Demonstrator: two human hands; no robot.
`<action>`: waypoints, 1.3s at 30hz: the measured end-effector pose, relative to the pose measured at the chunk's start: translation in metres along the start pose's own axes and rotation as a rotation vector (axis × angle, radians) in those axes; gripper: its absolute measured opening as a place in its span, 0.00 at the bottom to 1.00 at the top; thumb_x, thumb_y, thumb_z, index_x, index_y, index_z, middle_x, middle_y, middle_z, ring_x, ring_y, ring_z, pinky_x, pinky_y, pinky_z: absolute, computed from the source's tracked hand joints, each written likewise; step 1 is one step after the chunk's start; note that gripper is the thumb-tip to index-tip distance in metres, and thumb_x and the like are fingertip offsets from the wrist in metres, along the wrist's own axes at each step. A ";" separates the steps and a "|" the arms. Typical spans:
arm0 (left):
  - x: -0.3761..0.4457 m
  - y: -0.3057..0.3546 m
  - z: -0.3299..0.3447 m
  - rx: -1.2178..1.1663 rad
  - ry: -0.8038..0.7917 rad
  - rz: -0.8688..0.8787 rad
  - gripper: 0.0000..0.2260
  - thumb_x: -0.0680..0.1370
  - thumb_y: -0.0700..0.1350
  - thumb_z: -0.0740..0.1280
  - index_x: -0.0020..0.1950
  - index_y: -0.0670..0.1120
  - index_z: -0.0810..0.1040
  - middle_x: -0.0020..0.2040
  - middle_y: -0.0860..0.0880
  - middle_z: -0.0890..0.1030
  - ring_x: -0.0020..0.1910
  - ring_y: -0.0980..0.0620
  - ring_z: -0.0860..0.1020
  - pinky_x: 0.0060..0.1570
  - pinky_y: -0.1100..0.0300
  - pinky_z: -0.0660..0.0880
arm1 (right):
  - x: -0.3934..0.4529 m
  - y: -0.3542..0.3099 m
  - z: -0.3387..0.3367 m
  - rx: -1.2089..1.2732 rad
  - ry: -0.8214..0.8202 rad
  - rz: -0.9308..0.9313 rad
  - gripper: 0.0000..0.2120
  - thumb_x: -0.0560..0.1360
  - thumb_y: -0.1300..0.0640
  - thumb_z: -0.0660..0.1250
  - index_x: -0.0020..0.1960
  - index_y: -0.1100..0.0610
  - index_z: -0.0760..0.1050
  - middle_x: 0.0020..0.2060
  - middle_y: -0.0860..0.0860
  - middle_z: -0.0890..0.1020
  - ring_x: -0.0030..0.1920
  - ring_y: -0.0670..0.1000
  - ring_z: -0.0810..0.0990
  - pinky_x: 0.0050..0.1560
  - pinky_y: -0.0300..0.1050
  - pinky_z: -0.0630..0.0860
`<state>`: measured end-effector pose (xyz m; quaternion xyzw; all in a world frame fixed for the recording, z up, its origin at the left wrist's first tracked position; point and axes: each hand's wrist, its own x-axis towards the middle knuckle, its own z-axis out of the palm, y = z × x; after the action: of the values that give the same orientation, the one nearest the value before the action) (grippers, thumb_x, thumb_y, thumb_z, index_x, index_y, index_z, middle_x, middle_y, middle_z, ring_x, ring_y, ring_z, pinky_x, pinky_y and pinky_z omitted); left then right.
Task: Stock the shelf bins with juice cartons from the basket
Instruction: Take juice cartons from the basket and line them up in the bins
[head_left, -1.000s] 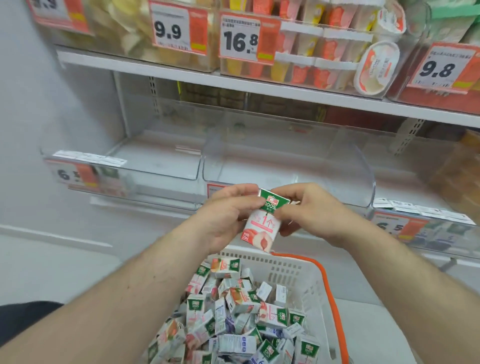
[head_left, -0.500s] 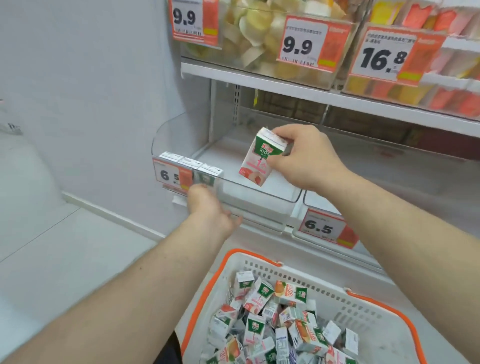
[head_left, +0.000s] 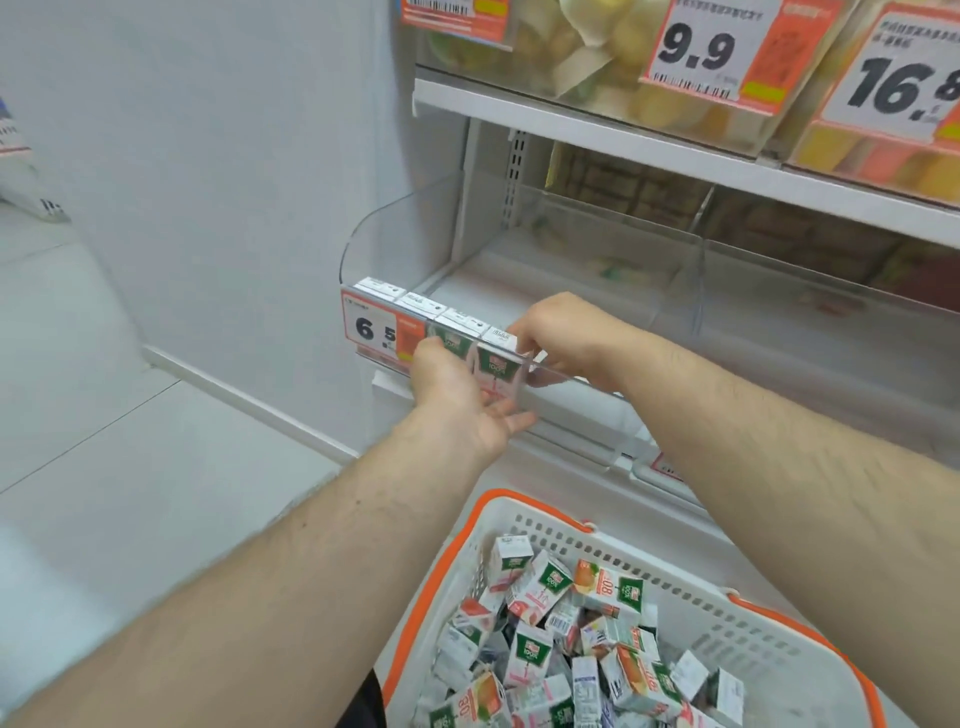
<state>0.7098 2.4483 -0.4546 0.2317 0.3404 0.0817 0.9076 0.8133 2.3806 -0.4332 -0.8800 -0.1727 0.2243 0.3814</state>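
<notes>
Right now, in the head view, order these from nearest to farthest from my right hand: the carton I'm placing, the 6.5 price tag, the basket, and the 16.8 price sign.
From the right hand:
1. Carton being placed, at its fingers, in the row at the bin's front.
2. 6.5 price tag, to the left on the bin front.
3. Basket, below, full of cartons.
4. 16.8 price sign, upper right shelf.
</notes>
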 end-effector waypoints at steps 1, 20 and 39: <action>0.000 -0.001 0.001 0.013 0.005 0.004 0.19 0.81 0.57 0.50 0.46 0.45 0.72 0.62 0.37 0.74 0.64 0.36 0.73 0.67 0.33 0.60 | 0.000 -0.001 0.001 0.028 -0.024 0.018 0.18 0.64 0.64 0.64 0.53 0.67 0.79 0.43 0.62 0.80 0.30 0.57 0.78 0.39 0.49 0.79; -0.010 -0.115 -0.032 1.175 -0.299 -0.004 0.05 0.78 0.42 0.59 0.49 0.46 0.74 0.43 0.49 0.77 0.38 0.50 0.77 0.42 0.56 0.73 | -0.140 0.099 -0.011 -0.237 0.406 -0.474 0.13 0.77 0.60 0.60 0.47 0.63 0.83 0.44 0.55 0.85 0.49 0.54 0.81 0.52 0.50 0.73; 0.048 -0.199 -0.176 2.637 -0.548 -0.208 0.28 0.75 0.37 0.62 0.73 0.56 0.68 0.73 0.49 0.66 0.73 0.44 0.62 0.67 0.47 0.66 | -0.192 0.346 0.081 -0.382 -0.471 0.375 0.25 0.71 0.62 0.66 0.67 0.53 0.69 0.57 0.54 0.77 0.51 0.54 0.80 0.49 0.51 0.80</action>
<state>0.6292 2.3520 -0.6938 0.9058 -0.0102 -0.4205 0.0511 0.6552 2.1122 -0.6909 -0.8759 -0.1304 0.4508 0.1118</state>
